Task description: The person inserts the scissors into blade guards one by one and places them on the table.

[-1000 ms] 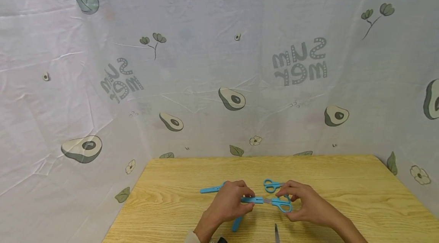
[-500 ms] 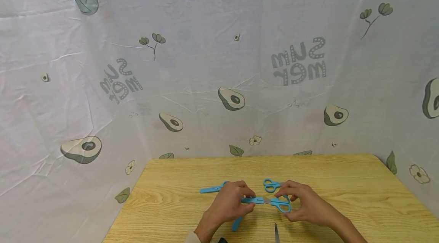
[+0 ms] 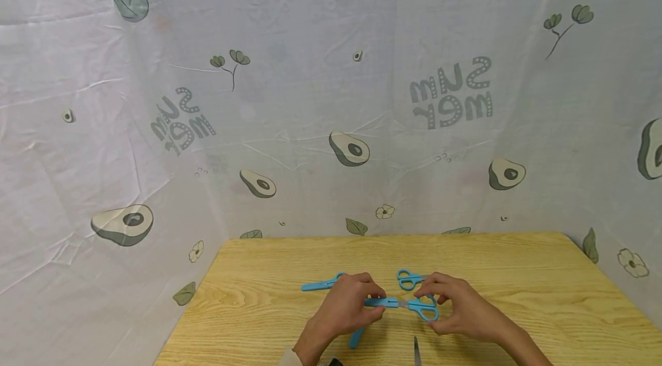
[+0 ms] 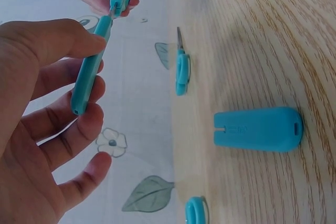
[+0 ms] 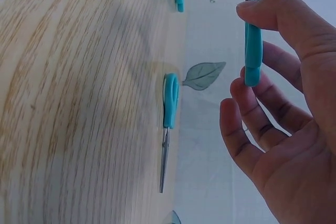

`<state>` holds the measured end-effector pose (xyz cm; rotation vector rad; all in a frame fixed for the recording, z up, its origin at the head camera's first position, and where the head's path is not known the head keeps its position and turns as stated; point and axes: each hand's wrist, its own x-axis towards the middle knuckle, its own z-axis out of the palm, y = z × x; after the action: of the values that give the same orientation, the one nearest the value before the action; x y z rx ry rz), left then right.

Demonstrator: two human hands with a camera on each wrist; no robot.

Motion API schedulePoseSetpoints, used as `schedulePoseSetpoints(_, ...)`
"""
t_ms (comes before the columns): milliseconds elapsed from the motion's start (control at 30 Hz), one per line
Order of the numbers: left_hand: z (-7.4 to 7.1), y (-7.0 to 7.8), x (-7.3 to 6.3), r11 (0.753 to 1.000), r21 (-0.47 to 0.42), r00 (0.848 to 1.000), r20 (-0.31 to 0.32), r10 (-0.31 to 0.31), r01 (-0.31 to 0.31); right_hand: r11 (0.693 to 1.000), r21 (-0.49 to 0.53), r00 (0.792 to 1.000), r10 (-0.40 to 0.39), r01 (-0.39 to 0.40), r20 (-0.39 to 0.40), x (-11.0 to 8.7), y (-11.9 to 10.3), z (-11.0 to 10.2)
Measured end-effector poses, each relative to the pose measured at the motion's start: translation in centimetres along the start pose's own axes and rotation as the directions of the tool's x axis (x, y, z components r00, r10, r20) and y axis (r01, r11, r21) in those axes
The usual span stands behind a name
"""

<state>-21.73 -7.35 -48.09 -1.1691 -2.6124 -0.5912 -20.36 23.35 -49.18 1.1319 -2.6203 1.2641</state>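
My left hand [image 3: 347, 304] pinches a light-blue blade cover [image 4: 90, 74] between thumb and fingers. Thumb and fingers of my right hand [image 3: 460, 307] grip the blue handles of a pair of scissors [image 3: 425, 309]. The two are held in line above the table, the blades partly inside the cover and a short stretch of metal showing between. Below my left hand lies a loose blue cover [image 4: 257, 129], partly hidden by that hand in the head view. Just beyond my right hand lie uncovered blue-handled scissors [image 5: 169, 106] with bare blades.
Covered blue scissors [image 3: 318, 285] lie behind my left hand, their handles partly hidden by it. A bare metal blade [image 3: 417, 351] pokes in at the bottom edge of the head view. The wooden table [image 3: 248, 326] ends at a patterned curtain [image 3: 310, 96].
The scissors and the cover have come slightly closer together, so a little less blade shows between them. Both hands otherwise stay in place.
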Motion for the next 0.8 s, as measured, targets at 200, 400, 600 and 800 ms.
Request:
schedulePoseSetpoints(200, 0.05, 0.01, -0.05, 1.000, 0.001, 1.000, 0.001, -0.005, 0.005, 1.000, 0.005, 1.000, -0.005, 0.005, 0.005, -0.04, 0.09, 0.06)
schedulePoseSetpoints(400, 0.05, 0.03, -0.04, 1.000, 0.007, 1.000, 0.004, -0.005, 0.005, 1.000, -0.006, 1.000, -0.017, 0.016, -0.004, -0.08, 0.10, 0.10)
schedulePoseSetpoints(600, 0.10, 0.04, -0.01, 1.000, -0.010, 1.000, 0.000, 0.005, -0.005, 1.000, -0.009, 1.000, -0.027, 0.027, -0.007, -0.03, 0.05, 0.21)
schedulePoseSetpoints(800, 0.07, 0.12, -0.07, 1.000, -0.014, 1.000, 0.004, 0.002, -0.002, 0.999, -0.012, 0.999, -0.038, 0.038, -0.010, -0.04, 0.01, 0.25)
